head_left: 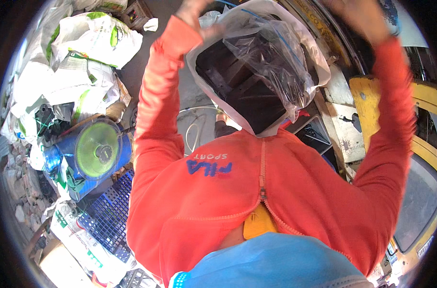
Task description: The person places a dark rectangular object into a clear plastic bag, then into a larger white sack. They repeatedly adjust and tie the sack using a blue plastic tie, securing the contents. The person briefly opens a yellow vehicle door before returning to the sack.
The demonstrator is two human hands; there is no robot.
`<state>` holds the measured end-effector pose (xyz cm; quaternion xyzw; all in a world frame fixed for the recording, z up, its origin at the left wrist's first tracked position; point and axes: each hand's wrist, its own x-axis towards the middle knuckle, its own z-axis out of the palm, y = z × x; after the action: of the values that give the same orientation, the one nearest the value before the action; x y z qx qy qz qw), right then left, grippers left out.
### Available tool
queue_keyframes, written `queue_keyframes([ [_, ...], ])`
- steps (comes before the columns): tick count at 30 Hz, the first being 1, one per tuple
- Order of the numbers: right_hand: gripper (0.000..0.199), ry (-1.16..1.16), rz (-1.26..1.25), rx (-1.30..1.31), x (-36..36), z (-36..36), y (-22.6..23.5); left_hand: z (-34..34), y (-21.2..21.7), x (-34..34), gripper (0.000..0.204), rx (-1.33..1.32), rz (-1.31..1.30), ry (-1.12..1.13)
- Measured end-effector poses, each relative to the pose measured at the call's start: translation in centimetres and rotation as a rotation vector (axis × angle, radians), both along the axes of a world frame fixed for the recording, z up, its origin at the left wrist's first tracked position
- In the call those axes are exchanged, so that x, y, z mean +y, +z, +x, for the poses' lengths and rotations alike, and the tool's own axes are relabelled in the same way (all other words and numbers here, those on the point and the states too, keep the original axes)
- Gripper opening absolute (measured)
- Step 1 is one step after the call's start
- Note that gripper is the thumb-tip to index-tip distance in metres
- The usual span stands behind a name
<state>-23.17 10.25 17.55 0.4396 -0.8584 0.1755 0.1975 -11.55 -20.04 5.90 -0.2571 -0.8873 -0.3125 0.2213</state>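
An open white sack (319, 53) stands in front of my chest, with dark flat panels (242, 81) inside it. Over their right side lies a crumpled clear plastic bag (269, 53) with a blue stripe. My left hand (197, 18) is raised beside the sack's far left rim; whether it touches the rim is unclear. Its fingers are blurred and partly cut off by the upper edge. Up at the far right, apart from the sack, is my right hand (360, 20), smeared by motion and also cut off. Nothing can be made out in either hand.
At left are stuffed white sacks (91, 43), a round green fan (98, 149) against a blue drum (79, 185), and a blue plastic crate (110, 211). A yellow frame (365, 103) stands at right. A pale hose (193, 137) lies on the grey floor.
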Motion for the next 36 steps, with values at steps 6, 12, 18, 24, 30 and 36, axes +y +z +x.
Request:
queue_keyframes([
  [6,0.053,-0.077,0.167,-0.167,-2.2,17.6,-11.0,4.5,-3.4,5.7,0.026,-0.008,-0.497,0.010],
  [12,0.016,-0.031,0.234,-0.300,-2.8,18.9,-15.6,7.1,-5.8,2.5,0.017,-0.045,-0.527,-0.120],
  [18,0.015,0.083,0.226,-0.362,-3.9,21.2,-17.6,8.0,-4.7,2.0,0.022,-0.459,-0.667,-0.128],
  [24,0.021,0.144,0.130,-0.484,-4.7,22.6,-18.2,8.5,-2.5,6.1,0.057,-0.580,0.024,0.196],
  [30,0.028,0.342,-0.087,-0.519,-0.6,22.8,-18.0,8.1,-6.2,12.2,0.123,-0.392,-0.347,0.395],
  [36,0.018,-0.208,-0.508,-0.570,9.6,22.4,-19.4,9.1,-5.0,14.1,0.096,0.022,-0.062,0.234],
])
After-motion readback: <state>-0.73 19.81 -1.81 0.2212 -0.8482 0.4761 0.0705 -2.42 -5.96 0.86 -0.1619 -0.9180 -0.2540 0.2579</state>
